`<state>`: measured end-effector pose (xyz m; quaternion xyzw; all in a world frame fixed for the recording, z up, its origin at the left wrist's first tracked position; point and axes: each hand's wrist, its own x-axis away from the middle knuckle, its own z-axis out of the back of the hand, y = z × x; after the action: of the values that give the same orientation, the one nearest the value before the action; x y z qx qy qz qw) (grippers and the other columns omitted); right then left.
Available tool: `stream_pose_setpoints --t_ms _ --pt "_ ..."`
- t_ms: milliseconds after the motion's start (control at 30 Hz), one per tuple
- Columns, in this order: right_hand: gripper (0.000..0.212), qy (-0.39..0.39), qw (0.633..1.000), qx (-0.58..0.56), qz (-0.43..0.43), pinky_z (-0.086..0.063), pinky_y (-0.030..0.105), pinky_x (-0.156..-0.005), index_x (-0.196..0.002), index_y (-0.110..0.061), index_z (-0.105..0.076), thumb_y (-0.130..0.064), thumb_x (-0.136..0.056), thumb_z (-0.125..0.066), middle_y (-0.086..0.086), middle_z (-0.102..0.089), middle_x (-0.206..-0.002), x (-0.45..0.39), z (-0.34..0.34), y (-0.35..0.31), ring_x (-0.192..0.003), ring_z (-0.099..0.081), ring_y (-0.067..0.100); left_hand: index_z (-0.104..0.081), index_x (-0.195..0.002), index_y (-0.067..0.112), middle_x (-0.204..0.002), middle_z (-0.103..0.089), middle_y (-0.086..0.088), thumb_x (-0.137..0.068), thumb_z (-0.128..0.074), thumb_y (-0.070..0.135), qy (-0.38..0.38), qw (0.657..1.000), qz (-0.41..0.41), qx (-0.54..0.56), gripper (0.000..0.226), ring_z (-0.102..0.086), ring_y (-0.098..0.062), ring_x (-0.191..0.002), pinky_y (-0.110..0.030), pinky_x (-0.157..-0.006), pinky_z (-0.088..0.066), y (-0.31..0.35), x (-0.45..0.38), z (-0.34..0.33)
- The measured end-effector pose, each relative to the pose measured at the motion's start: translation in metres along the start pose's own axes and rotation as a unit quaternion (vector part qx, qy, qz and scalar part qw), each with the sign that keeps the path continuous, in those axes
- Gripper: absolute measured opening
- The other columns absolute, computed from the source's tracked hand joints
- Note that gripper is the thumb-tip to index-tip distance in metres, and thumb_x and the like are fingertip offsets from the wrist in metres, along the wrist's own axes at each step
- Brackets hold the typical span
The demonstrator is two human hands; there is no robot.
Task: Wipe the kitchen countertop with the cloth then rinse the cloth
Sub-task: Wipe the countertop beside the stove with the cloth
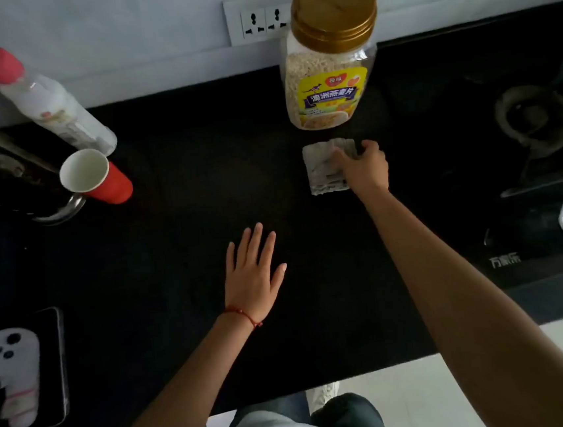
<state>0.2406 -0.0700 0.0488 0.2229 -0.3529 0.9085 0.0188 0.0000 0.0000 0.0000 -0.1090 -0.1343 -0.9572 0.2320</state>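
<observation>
On the black worktop (173, 175), a phone (23, 369) lies at the far left, behind it a red cup (98, 177). The left hand (253, 278) rests flat, fingers spread. Further right, the right hand (365, 167) presses its curled fingers onto the folded cloth (324, 171), just before an oat jar (330, 57).

Cloth (324, 171) on countertop (200, 173) before oat jar (330, 60), paper cup (96, 177) far left, stove (538, 140) right
</observation>
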Motion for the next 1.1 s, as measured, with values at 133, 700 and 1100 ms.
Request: stream_pose_setpoints --t_ms 133,700,1100 --pt "0.085 0.006 0.997 0.074 -0.035 -0.029 0.043 -0.109 -0.139 -0.004 -0.026 -0.044 -0.076 -0.067 0.016 -0.031 -0.146 -0.006 -0.009 -0.011 -0.136 -0.027 0.033 -0.033 -0.138 0.019 -0.149 -0.035 -0.010 -0.088 -0.029 0.048 0.022 1.000 0.001 -0.015 0.058 -0.035 -0.028 -0.137 -0.048 -0.108 -0.025 -0.001 0.001 -0.002" --pt "0.041 0.055 0.971 -0.229 0.032 -0.049 0.017 -0.068 -0.108 -0.016 -0.049 -0.018 -0.076 -0.072 -0.008 -0.055 -0.099 0.061 0.028 0.045 -0.085 -0.056 0.002 -0.033 -0.139 0.016 -0.152 -0.029 -0.012 -0.088 -0.031 0.046 -0.008 1.000 -0.003 0.014 0.059 -0.026 -0.029 -0.141 -0.051 -0.112 -0.023 0.001 -0.002 0.010" --pt "0.020 0.200 0.896 -0.390 -0.070 -0.049 0.014 -0.052 -0.090 -0.012 -0.059 -0.003 -0.075 -0.070 0.001 -0.061 -0.076 0.178 0.149 0.240 -0.069 -0.057 0.013 -0.051 -0.127 0.005 -0.141 -0.043 -0.016 -0.087 -0.057 0.015 0.010 0.989 -0.087 0.123 0.041 -0.037 -0.031 -0.133 -0.043 -0.109 -0.035 0.097 0.022 0.025"
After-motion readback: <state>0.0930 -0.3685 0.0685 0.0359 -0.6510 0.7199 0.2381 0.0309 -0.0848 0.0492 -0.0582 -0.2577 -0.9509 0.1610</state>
